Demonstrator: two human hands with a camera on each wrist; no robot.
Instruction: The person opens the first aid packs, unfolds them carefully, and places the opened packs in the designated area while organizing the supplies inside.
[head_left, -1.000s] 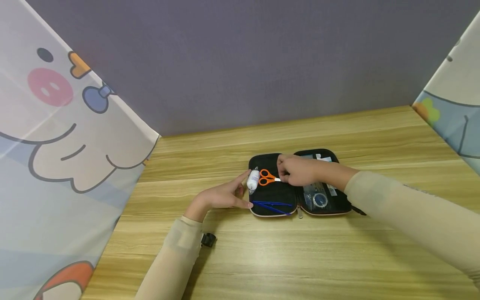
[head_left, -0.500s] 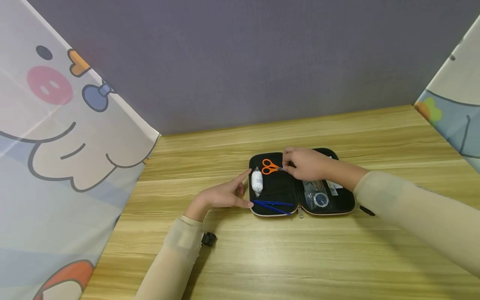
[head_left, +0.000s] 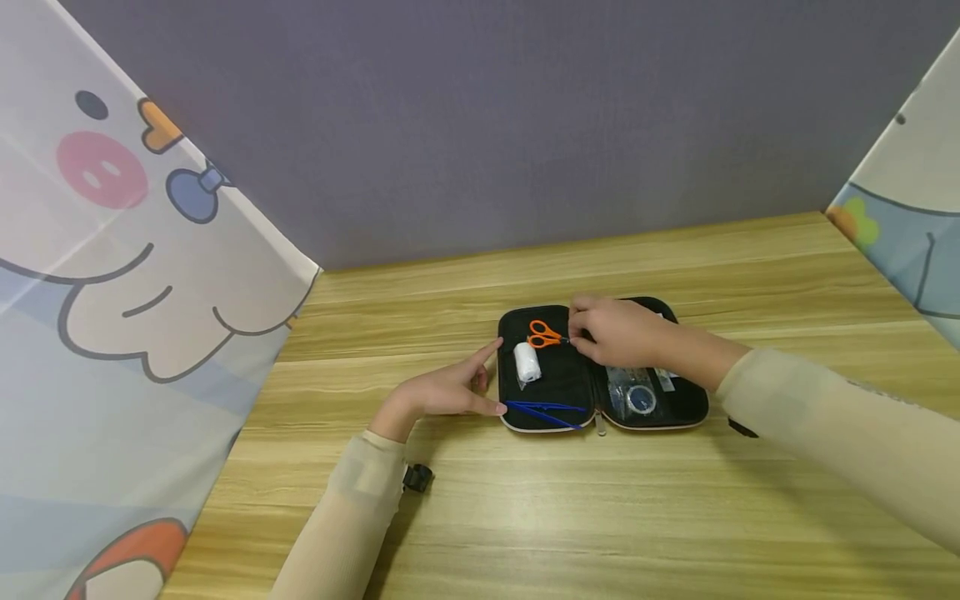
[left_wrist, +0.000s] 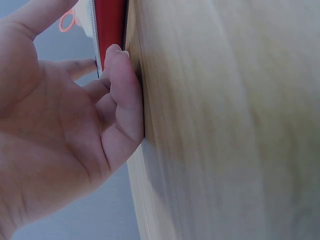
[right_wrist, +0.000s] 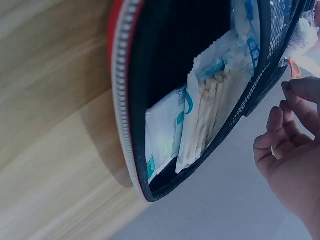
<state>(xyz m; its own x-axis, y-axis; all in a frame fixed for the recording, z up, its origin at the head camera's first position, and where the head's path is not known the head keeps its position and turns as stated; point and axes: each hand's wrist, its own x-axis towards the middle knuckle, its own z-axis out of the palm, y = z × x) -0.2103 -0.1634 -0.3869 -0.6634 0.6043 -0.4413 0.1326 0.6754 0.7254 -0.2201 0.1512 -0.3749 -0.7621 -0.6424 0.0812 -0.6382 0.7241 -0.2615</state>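
A zippered case [head_left: 558, 387], black inside and red outside, lies unfolded on the table. My right hand [head_left: 618, 331] pinches small orange-handled scissors [head_left: 542, 335] by the blade end over the case's left half; the orange loops point left. My left hand [head_left: 446, 389] rests at the case's left edge, thumb and index finger spread along it. In the left wrist view, the other fingers [left_wrist: 125, 95] bend loosely beside the red side. A wrapped white bandage roll [head_left: 527, 362] sits below the scissors, and blue plastic tweezers [head_left: 543, 410] lie along the near edge.
The right half bears a clear packet with a round blue-edged item [head_left: 641, 400]. In the right wrist view it holds a bag of cotton swabs [right_wrist: 207, 110] and white packets [right_wrist: 165, 130]. A grey panel [head_left: 525, 125] stands behind the wooden table [head_left: 525, 517].
My right hand has shifted away and slightly right, drawing the scissors with it. The bandage roll has moved right, away from the left edge. My left hand has stayed in place.
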